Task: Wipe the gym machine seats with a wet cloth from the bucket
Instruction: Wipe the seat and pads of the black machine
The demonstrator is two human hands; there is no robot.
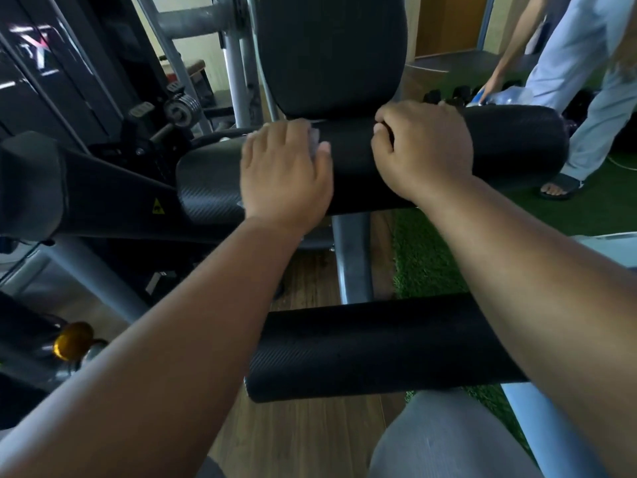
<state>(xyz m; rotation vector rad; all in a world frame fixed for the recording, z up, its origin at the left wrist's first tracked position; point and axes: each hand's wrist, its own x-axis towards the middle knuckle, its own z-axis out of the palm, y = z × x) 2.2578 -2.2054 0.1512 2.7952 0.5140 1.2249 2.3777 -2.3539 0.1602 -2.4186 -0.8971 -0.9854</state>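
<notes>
A: What is lying under the hands?

B: A black roller pad (499, 146) with a fine woven texture is running across the middle of the frame. The left hand (284, 174) is pressing flat on it, fingers straight and close together, and a pale cloth (314, 141) is peeking out from under its fingertips, upper centre. The right hand (422, 150) is resting just beside it, fingers curled over the top of the pad; I cannot tell whether they are holding anything.

A: And the seat?

B: The dark backrest (331, 53) is standing upright right behind the roller, top centre. A second roller pad (362, 346) is lying nearer the camera, lower centre, under the forearms.

A: What is showing of the room?

B: Brown wood flooring (310, 429) is filling the bottom centre, and green turf (427, 260) is spreading to the right. Grey machine frame tubes (234, 77) are rising at upper left, next to a dark weight stack cover (51, 63). At upper right another person (586, 81) in pale clothes and a sandal is bending toward something on the turf.
</notes>
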